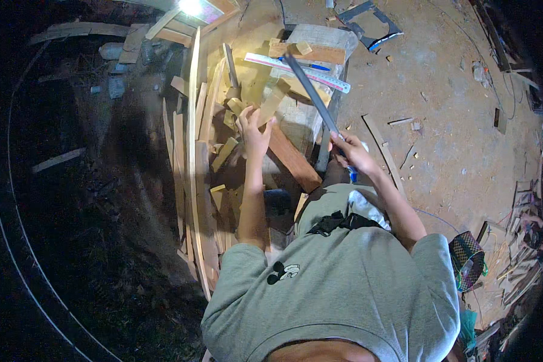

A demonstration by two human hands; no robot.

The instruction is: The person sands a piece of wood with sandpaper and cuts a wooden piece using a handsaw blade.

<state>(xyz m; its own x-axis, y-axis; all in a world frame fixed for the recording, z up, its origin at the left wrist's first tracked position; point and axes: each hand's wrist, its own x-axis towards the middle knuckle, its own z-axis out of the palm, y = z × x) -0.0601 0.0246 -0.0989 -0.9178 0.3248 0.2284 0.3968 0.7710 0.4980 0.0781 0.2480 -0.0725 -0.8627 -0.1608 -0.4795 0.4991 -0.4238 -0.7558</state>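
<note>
My left hand is closed around the lower end of a short, pale wooden block, tilted up over the cluttered work surface. In my right hand is a long, dark metal tool, narrow and straight like a blade or file. It slants up and to the left, its tip near a white ruler. Which kind of tool it is, I cannot tell. Below the block lies a reddish-brown wooden beam, its near end by my leg. A blue pen rests beside the ruler.
Long wooden strips stand along the left side of the work surface. A bright lamp shines at the far end. Wood offcuts lie on the dirt floor, a woven basket stands at right, and a dark frame-like piece lies far right.
</note>
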